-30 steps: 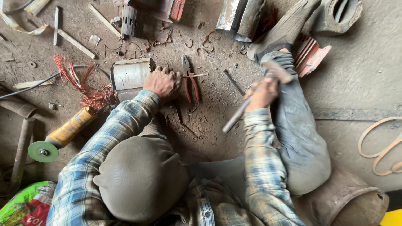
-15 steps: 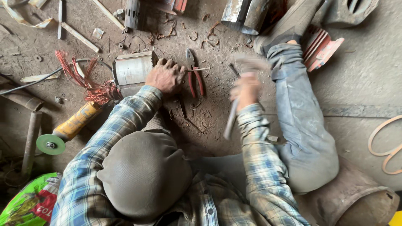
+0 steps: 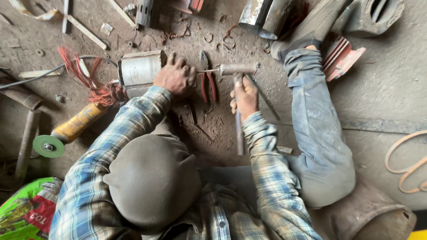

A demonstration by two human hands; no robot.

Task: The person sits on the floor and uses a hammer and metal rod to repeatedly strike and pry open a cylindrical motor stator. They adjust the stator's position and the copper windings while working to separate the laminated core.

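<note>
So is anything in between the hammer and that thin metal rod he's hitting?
Nothing visible. The hammer in the right hand has its head right at the end of the thin rod, which the left hand holds. The red pliers lie underneath on the floor.

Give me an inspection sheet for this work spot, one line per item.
Surface: bare dirty floor, strewn with wire scraps.
Job's things: hammer, head against a thin rod that points into a metal cylinder; red wire bundle at the cylinder's far end.
Clutter: red-handled pliers, angle grinder with green disc, metal strips, printed sack.
Grippers: left hand on the cylinder's end at the rod; right hand grips the hammer handle.
Cables: dark cord on the floor at left.
Surroundings: metal housings at top, tan loop at right.
</note>
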